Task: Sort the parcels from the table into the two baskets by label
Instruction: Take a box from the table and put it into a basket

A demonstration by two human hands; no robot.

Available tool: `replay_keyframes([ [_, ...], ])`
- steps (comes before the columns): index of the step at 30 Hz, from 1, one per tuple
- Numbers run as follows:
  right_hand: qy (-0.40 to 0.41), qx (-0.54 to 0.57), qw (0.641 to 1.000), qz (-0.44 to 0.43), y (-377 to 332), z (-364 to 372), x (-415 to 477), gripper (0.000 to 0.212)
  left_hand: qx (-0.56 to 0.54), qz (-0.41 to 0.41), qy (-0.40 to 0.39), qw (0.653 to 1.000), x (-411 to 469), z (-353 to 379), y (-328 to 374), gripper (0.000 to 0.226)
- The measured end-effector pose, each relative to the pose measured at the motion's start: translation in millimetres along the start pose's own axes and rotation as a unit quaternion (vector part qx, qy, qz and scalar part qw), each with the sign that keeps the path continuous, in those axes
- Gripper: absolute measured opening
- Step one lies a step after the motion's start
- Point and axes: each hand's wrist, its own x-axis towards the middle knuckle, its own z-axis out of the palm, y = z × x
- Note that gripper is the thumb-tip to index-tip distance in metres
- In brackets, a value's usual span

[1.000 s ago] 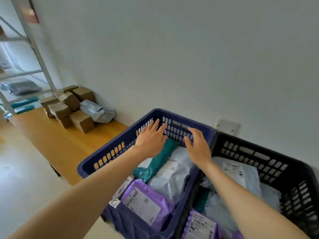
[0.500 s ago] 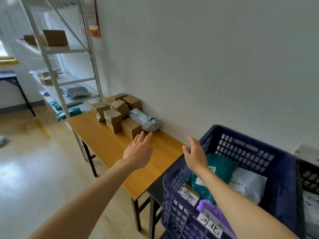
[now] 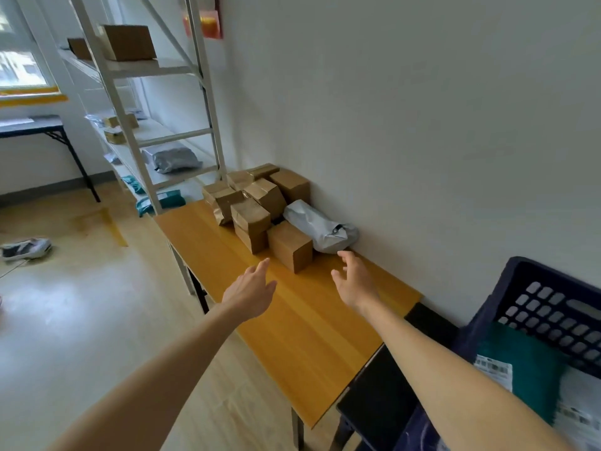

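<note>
Left grip (image 3: 248, 292) and right grip (image 3: 354, 283), both empty with fingers apart, above the tabletop (image 3: 309, 336) beside the nearest cardboard box (image 3: 289, 245) and grey mailer (image 3: 320, 229).

Warm orange woodgrain on the worktop (image 3: 309, 320), plain kraft brown for the boxes (image 3: 289, 245), shiny silver-grey on the poly bag (image 3: 320, 229). Navy blue basket (image 3: 553, 307) with a grid of cutouts, teal parcel (image 3: 517, 362) with a white label. White shelving (image 3: 146, 65).

Both empty hands reach over the orange wooden table (image 3: 302, 323): left hand (image 3: 249, 292) flat, right hand (image 3: 353, 281) loosely spread, near a brown cardboard box (image 3: 289, 245) beside a grey plastic mailer bag (image 3: 320, 229). A dark blue plastic basket (image 3: 549, 307) sits at right.
</note>
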Motion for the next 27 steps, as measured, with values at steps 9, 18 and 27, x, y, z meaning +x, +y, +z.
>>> replay_keyframes([
  [9,-0.024,0.014,0.997,0.076,5.6,56.5,95.5,0.045,-0.026,0.005,-0.042,0.999,115.7,-5.6,-32.4,0.057],
  [18,-0.024,0.04,0.983,0.176,16.0,122.5,145.2,0.044,-0.048,0.041,-0.1,0.993,228.0,14.0,-72.2,0.055],
  [27,0.051,0.117,0.935,0.332,0.5,167.0,203.7,0.044,-0.075,0.063,-0.18,0.979,327.6,24.6,-92.6,0.054],
])
